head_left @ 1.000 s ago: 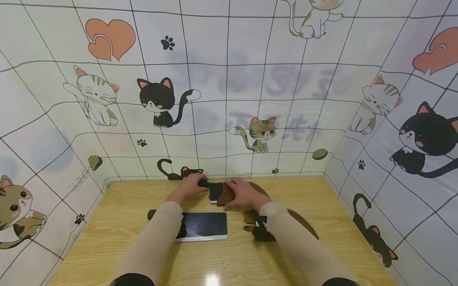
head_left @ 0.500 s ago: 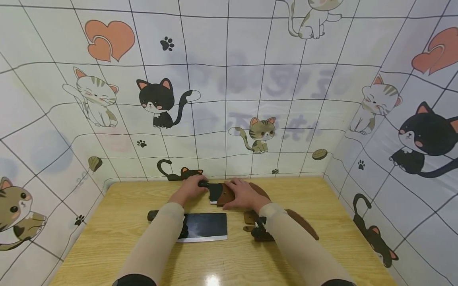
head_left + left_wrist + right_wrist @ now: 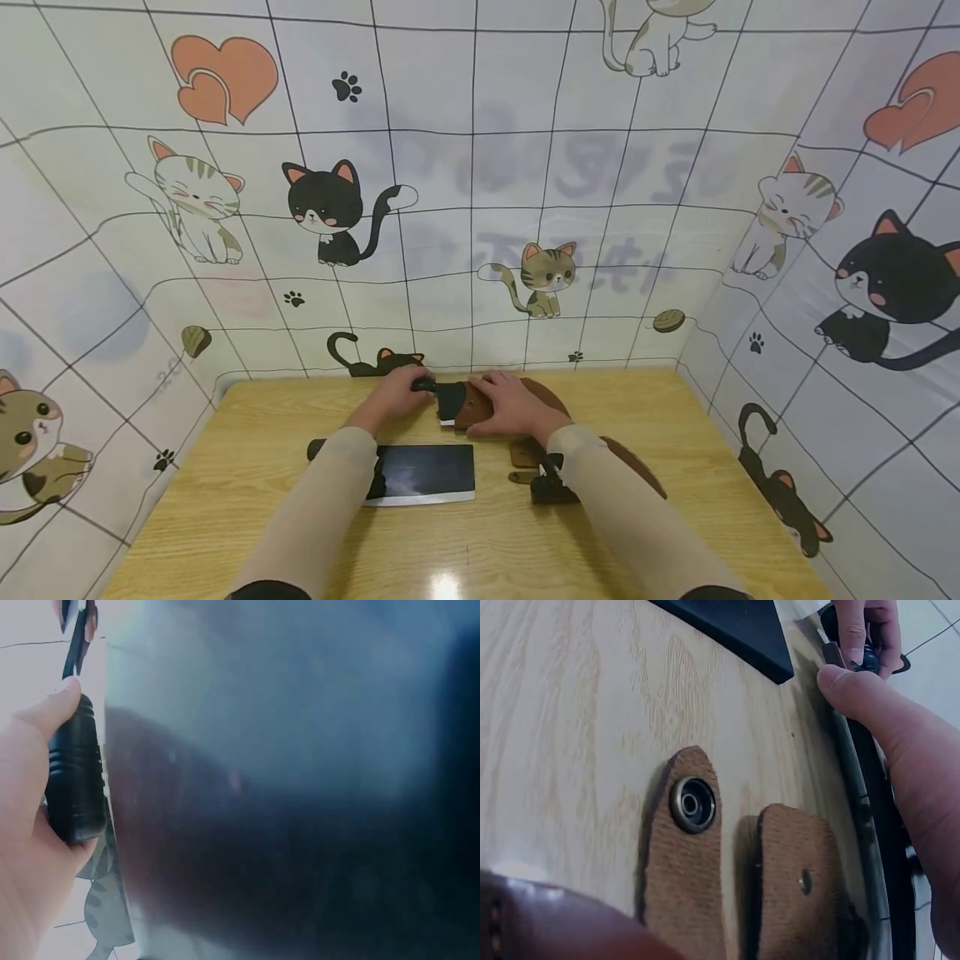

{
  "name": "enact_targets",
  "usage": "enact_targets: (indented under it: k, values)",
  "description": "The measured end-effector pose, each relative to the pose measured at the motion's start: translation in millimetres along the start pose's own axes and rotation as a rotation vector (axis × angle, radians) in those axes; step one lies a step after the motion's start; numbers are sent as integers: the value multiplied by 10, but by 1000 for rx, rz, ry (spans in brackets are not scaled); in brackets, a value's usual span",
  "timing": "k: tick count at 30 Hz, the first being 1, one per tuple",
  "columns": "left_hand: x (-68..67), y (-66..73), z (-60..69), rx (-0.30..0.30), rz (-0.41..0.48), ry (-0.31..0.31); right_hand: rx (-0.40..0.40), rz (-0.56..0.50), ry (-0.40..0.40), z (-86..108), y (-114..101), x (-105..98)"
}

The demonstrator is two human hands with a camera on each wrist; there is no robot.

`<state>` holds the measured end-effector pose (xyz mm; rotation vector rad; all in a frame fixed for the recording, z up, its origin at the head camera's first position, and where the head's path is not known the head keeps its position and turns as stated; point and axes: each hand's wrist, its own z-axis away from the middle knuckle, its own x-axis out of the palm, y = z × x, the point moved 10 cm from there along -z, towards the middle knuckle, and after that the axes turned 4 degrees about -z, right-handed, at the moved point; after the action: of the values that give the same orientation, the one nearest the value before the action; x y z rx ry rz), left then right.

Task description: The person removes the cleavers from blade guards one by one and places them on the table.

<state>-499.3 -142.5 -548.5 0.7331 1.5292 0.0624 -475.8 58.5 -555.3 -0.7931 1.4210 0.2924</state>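
Observation:
My left hand [image 3: 396, 392] grips the black ridged handle [image 3: 75, 772] of a knife near the table's back edge. A short part of the knife's dark blade [image 3: 451, 402] with a pale edge shows. The rest is inside a brown leather sheath [image 3: 472, 406], which my right hand [image 3: 513, 408] holds from above, its thumb along the near edge. Below the hands lies a cleaver [image 3: 433, 471] with a broad dark blade and light edge, its handle partly behind my left sleeve. A second brown leather sheath [image 3: 633, 468] lies partly under my right forearm.
In the right wrist view, two leather straps [image 3: 682, 870] stand near the hand, one bearing a metal snap. The wooden table [image 3: 480, 550] meets a cat-printed cloth wall [image 3: 480, 167] at the back and both sides.

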Motion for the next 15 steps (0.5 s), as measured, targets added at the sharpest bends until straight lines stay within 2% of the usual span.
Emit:
enact_targets:
  k: [4,9,15]
  values:
    - [-123,63,51,28,-24,47,-25,20,23,36,-59,-92]
    - [-254,61,105,27,-95,119,-63,82,50,112,-184,-244]
    - [-387,181,197,102,-67,164,-110,110,98,220,-325,-401]
